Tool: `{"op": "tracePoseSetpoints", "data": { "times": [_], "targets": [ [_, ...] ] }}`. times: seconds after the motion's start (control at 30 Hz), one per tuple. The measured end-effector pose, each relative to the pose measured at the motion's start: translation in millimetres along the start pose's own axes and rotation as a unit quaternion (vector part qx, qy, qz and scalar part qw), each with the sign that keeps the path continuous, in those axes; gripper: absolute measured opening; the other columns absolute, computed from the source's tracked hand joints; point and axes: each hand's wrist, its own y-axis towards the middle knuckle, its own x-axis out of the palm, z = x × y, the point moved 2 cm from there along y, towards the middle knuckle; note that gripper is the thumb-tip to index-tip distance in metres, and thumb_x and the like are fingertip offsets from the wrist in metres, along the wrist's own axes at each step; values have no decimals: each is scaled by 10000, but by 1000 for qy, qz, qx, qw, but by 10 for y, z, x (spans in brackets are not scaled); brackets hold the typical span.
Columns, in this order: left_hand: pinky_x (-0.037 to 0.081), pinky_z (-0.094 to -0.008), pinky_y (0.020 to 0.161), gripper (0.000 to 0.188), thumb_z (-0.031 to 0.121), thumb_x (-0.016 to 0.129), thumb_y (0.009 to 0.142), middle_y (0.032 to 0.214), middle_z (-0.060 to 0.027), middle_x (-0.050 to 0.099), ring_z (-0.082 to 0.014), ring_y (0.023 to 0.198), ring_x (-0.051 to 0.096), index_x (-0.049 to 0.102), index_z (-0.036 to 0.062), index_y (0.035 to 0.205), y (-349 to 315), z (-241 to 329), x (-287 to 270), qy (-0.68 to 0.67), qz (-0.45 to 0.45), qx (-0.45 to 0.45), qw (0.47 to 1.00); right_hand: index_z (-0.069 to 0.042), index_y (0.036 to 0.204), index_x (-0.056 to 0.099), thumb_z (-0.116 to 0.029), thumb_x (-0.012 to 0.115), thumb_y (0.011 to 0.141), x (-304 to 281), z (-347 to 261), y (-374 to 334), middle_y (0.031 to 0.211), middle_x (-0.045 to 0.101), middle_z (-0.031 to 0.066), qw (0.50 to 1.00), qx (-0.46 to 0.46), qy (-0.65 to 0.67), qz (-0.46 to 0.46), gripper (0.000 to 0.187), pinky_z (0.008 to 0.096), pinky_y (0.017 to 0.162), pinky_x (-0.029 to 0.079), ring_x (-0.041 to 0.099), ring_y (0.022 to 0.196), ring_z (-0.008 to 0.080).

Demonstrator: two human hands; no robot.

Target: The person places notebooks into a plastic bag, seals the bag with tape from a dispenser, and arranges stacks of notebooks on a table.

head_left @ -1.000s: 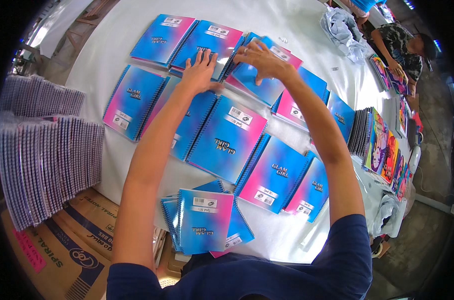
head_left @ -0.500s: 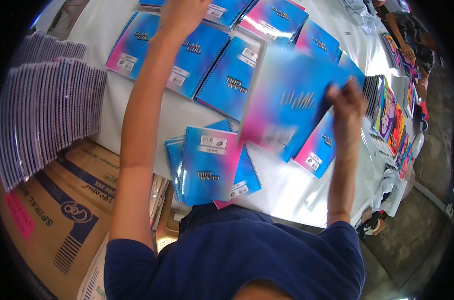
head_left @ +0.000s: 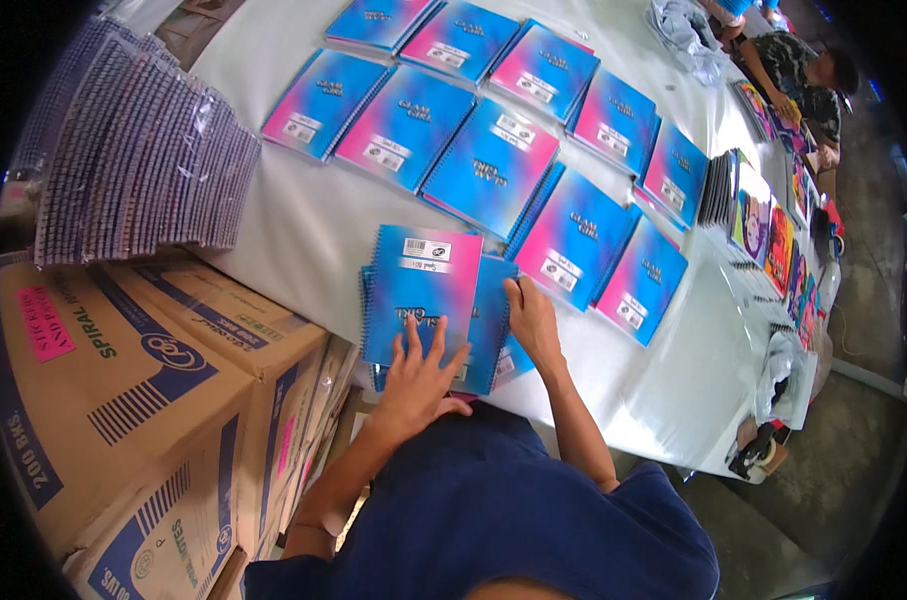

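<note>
Close to my body at the near table edge lies a loose pile of blue-and-pink spiral notebooks, with one notebook (head_left: 439, 275) on top. My left hand (head_left: 419, 385) rests on this top cover, fingers spread. At the pile's right side my right hand (head_left: 536, 322) is closed, thumb and fingers on the edge of a lower notebook (head_left: 496, 290); its fingertips are partly hidden. Beyond them, matching notebooks are set out in rows. A middle notebook (head_left: 491, 165) is turned the other way round from its neighbours, and another notebook (head_left: 574, 235) lies to its right.
Tall stacks of spiral-bound books (head_left: 149, 150) in clear wrap stand at left on cardboard boxes (head_left: 164, 370). Colourful notebooks (head_left: 752, 215) line the table's right side near a plastic bag (head_left: 782, 375). A person (head_left: 799, 80) is at the far right. White sheeting (head_left: 614, 400) covers the table.
My left hand has come back from the far rows onto the near pile. The notebook my right hand was carrying is out of it, and that hand has moved left to the pile.
</note>
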Motion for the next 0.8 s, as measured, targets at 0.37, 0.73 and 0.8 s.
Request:
{"op": "tracePoseSetpoints", "data": {
  "times": [0.37, 0.73, 0.8],
  "targets": [
    [211, -609, 1088, 724, 343, 629, 870, 1481, -269, 244, -420, 1406, 176, 302, 34, 1437, 3688, -2626, -1904, 135, 428, -234, 862, -38, 1016, 589, -145, 636, 867, -705, -137, 316, 838, 610, 153, 986, -142, -84, 1, 189, 406, 611, 470, 618, 741, 322],
    [539, -438, 726, 441, 102, 494, 896, 891, -251, 661, -376, 813, 665, 475, 64, 1335, 3509, -2359, -2198, 137, 237, -46, 961, 56, 1051, 628, -473, 429, 979, -829, 2, 1205, 960, 679, 131, 887, -34, 428, -169, 570, 323, 797, 490, 648, 886, 214],
    [537, -423, 755, 534, 31, 484, 856, 1047, -188, 659, -353, 888, 663, 469, 185, 1367, 2970, -1823, -2144, -13, 285, 49, 957, 46, 1211, 539, -586, 378, 945, -784, -112, 1627, 1107, 632, 155, 748, 14, 613, -256, 704, 355, 929, 448, 618, 991, 238]
  ]
}}
